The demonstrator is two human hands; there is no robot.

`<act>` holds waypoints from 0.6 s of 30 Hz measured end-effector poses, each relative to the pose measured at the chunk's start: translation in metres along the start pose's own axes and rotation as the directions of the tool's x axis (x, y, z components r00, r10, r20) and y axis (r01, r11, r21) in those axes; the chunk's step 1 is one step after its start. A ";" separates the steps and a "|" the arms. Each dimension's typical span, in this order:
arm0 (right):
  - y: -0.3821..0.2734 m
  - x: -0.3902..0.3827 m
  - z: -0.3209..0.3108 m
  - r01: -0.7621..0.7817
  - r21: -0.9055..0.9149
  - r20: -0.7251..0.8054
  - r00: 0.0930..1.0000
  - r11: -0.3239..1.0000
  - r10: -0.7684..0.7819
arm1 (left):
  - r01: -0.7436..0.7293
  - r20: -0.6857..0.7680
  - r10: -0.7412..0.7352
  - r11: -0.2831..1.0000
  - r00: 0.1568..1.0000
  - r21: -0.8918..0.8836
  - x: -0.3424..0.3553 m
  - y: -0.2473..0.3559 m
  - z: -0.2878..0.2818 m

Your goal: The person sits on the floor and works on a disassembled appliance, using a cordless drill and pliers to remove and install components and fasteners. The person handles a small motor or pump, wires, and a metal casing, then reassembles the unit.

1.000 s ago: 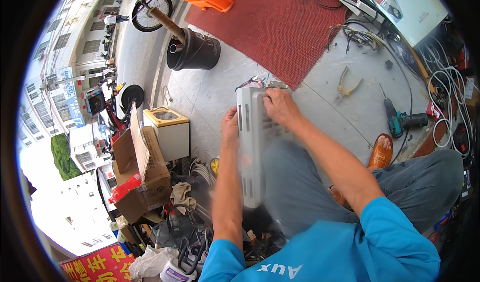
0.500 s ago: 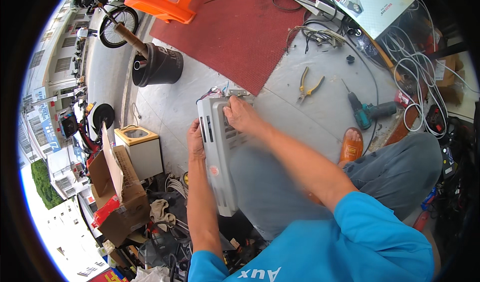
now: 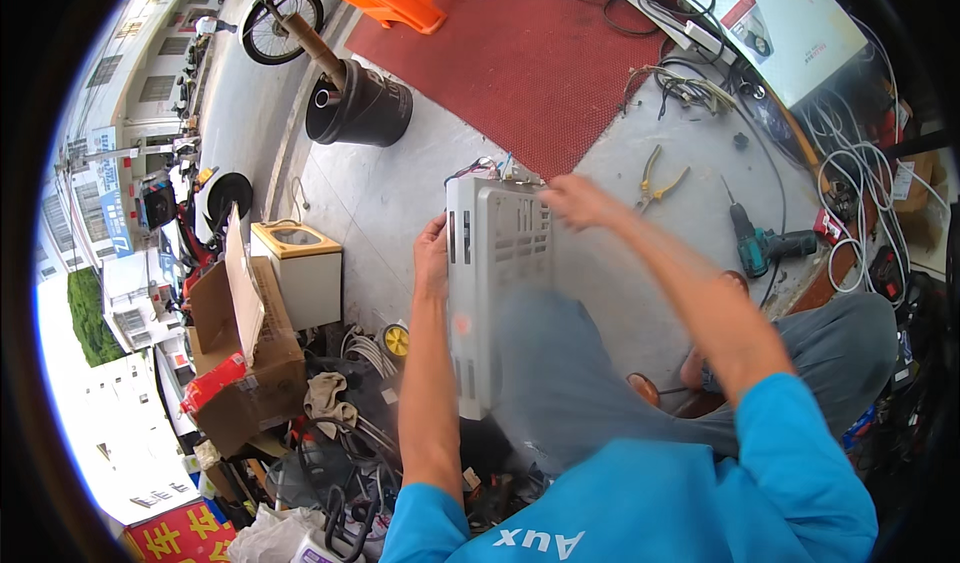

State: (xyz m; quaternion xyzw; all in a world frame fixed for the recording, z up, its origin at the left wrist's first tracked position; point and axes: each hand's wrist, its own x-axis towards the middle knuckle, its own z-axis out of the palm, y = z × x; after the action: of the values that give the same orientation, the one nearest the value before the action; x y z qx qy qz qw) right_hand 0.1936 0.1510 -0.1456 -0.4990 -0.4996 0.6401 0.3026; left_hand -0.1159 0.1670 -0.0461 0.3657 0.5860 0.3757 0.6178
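Pointing lengthwise toward the red mat point(image 3: 530, 73)'s near corner, the grey casing point(image 3: 478, 288) meets the left hand point(image 3: 430, 261)'s curled fingers along its left side, grip unclear; the right hand point(image 3: 580, 204)'s fingers, blurred and bunched, hover by its far right corner, contents unclear.

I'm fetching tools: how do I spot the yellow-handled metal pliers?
Find the red textured mat. Right of its lowest corner, on pale grey floor, lie the pliers; their splayed yellow handles set them apart from the pistol-shaped teal-and-black drill nearby.
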 end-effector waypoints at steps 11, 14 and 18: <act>0.117 -0.225 -0.207 -0.255 -0.966 -0.221 0.710 -0.048 0.668 | -0.064 -0.029 0.067 0.993 0.997 0.094 0.005 -0.007 -0.001; 0.128 -0.241 -0.207 -0.246 -0.969 -0.197 0.783 0.003 0.589 | -0.062 -0.010 0.063 0.995 0.998 0.080 0.010 -0.010 -0.003; 0.155 -0.252 -0.204 -0.371 -0.928 -0.322 0.823 0.014 0.467 | -0.083 -0.017 0.084 0.995 0.996 0.053 0.017 -0.014 -0.007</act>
State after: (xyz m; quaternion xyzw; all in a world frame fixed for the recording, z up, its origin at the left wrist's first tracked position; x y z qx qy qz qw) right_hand 0.4836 -0.0527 -0.2069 -0.6708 -0.6275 0.2446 -0.3105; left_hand -0.1216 0.1759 -0.0667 0.4025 0.5856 0.3893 0.5861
